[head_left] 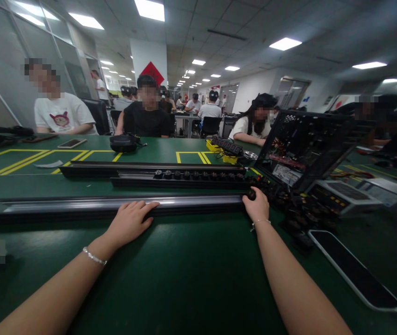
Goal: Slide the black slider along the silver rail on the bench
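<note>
A long black channel rail (pixel 69 205) with a shiny metal inside lies across the green table in front of me. My left hand (pixel 132 220) rests on its near edge, fingers stretched over the rim and thumb apart. At the rail's right end, my right hand (pixel 258 207) is closed with thumb and forefinger about a small round black wheel (pixel 252 194); its details are partly hidden. Just behind lies a second black rail (pixel 134 182) with several black wheels (pixel 187 175) set in a row. Farther back is another black rail (pixel 87 168).
Right of my hand lie a heap of black parts (pixel 310 214), an open computer case (pixel 282 174), a power supply box (pixel 347 195) and a phone (pixel 355 270). A black pouch (pixel 124 143) and another phone (pixel 72 144) are at the back. Several people sit around.
</note>
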`<act>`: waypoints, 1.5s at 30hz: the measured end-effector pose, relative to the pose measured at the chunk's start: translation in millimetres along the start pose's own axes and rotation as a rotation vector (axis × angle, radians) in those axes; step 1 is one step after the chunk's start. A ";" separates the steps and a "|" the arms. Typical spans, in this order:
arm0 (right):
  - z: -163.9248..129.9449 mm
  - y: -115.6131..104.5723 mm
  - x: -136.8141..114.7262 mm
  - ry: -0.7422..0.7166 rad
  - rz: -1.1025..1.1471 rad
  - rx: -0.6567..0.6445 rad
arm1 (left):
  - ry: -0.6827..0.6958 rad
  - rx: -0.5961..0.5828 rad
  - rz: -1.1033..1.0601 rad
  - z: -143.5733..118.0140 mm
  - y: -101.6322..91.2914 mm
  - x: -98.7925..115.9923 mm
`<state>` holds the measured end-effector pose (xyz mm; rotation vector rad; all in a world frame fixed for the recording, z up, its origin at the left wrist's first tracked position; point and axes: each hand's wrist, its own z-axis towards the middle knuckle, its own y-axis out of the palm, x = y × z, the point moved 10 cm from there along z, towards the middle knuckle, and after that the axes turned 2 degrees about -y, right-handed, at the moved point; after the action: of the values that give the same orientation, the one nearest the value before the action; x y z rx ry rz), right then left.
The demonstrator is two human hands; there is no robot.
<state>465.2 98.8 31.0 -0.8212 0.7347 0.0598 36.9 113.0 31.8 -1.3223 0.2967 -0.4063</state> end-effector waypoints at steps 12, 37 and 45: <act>7.7 -11.9 20.8 0.110 0.034 0.033 | -0.014 -0.007 0.001 0.1 0.7 -0.7; 13.9 -21.1 47.3 0.220 0.020 0.081 | -0.013 0.012 -0.008 -0.6 -1.8 0.7; 16.2 -28.6 54.3 0.227 0.023 0.145 | -0.005 0.027 -0.013 -1.6 -2.2 1.5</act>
<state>524.6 77.8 23.3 -0.6867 0.9509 -0.0664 37.2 110.5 33.6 -1.2997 0.2774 -0.4162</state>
